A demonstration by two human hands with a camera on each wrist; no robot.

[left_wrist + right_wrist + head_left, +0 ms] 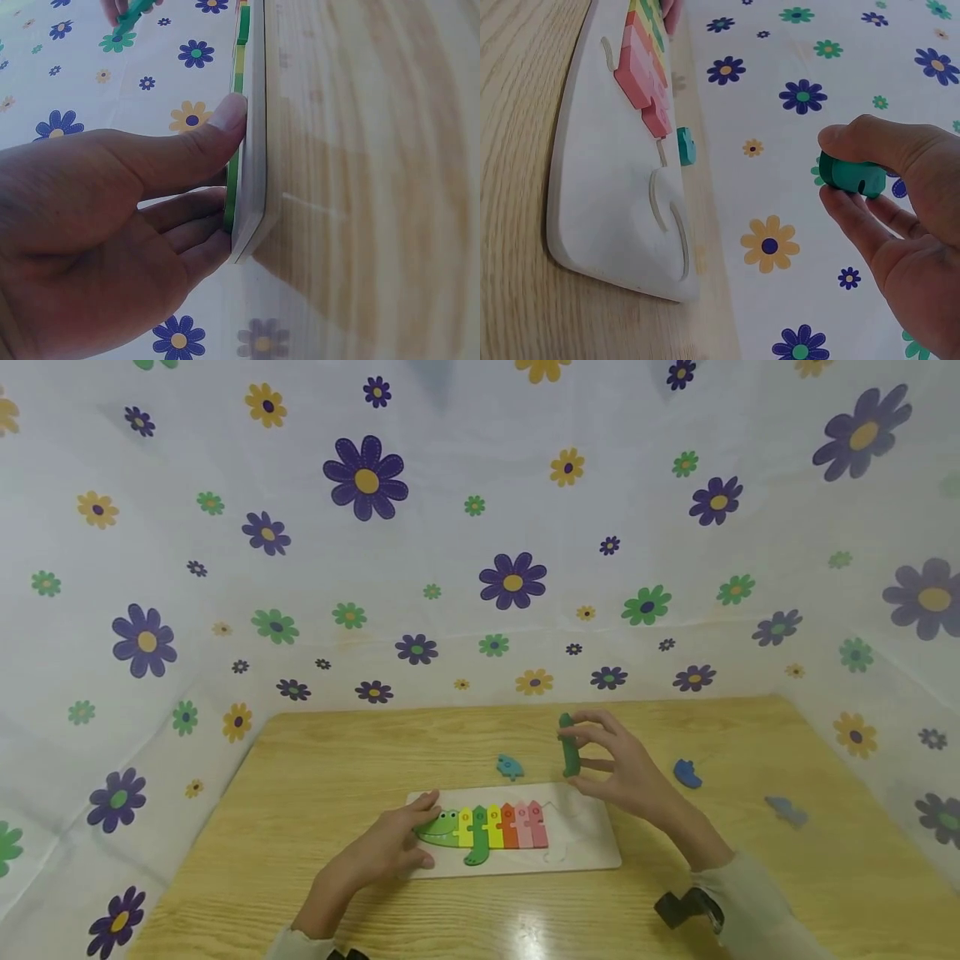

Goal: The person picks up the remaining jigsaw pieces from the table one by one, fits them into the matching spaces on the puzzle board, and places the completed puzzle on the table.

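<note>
A white puzzle board point(588, 847) lies on the table, with a crocodile of coloured pieces running from its green head point(441, 833) through yellow, green, red and pink strips point(525, 827). Bare outlined grooves show at the board's right end. My left hand point(378, 847) rests on the left end, thumb and fingertips touching the head piece and board, as the left wrist view also shows. Raised above the board's far right corner, my right hand point(618, 764) pinches a dark green puzzle piece point(855, 176) between thumb and fingers; in the head view it stands upright.
Behind the board lies a teal puzzle piece point(510, 767). A blue piece point(686, 774) and a grey-blue piece point(787, 811) are on the wooden table point(337, 752) to the right. Flower-printed white sheeting point(450, 543) walls in the back and sides.
</note>
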